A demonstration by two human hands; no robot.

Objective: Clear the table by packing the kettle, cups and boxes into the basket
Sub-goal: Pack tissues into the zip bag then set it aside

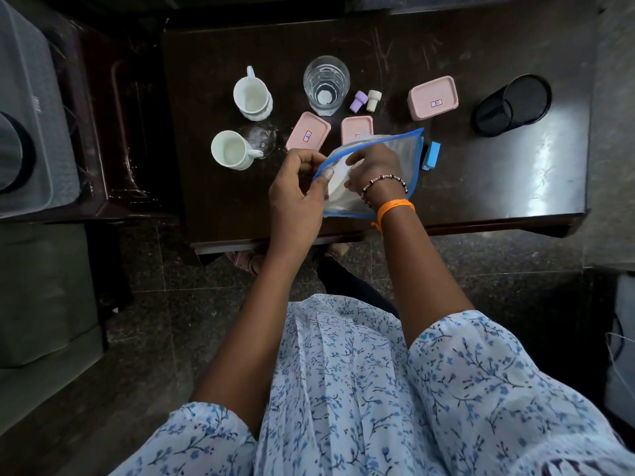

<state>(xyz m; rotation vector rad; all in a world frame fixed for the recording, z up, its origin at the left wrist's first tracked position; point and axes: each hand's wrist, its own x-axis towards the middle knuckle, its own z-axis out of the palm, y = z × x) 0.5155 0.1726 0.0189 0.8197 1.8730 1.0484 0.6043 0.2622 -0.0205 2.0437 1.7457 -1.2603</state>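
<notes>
A dark, glossy wooden table point(481, 187), scratched and catching window glare, carries everything here, and a clear plastic zip pouch with blue edging point(395, 156) held over its near edge serves as the landmark. The left hand point(297, 197) pinches the pouch's blue rim between thumb and fingers, pulling the mouth wide; the right hand point(372, 166), wearing a beaded bracelet and an orange thread band at the wrist, is pushed inside the pouch, fingers curled around something pale that the film blurs too much to name. Just beyond the pouch lie two small pink rectangular plastic boxes with rounded corners and sticker labels: one point(308, 132) just past the left hand, the other point(356, 128) partly hidden behind the pouch's upper edge. A third, larger pink lidded box point(433, 97) sits farther beyond the pouch, to its right. Left of the pouch stands a smooth white ceramic cup point(231, 150) with its handle turned toward a small clear glass dish point(261, 137); beyond it is a second white cup with a ribbed base point(252, 97). A tall clear drinking glass point(326, 84) stands straight beyond the pouch, with a lilac stopper point(359, 100) and a cream stopper point(373, 100) beside it. A small blue block point(432, 155) touches the pouch's right edge, and a black mesh cylinder point(512, 104) lies on its side well to the right.
</notes>
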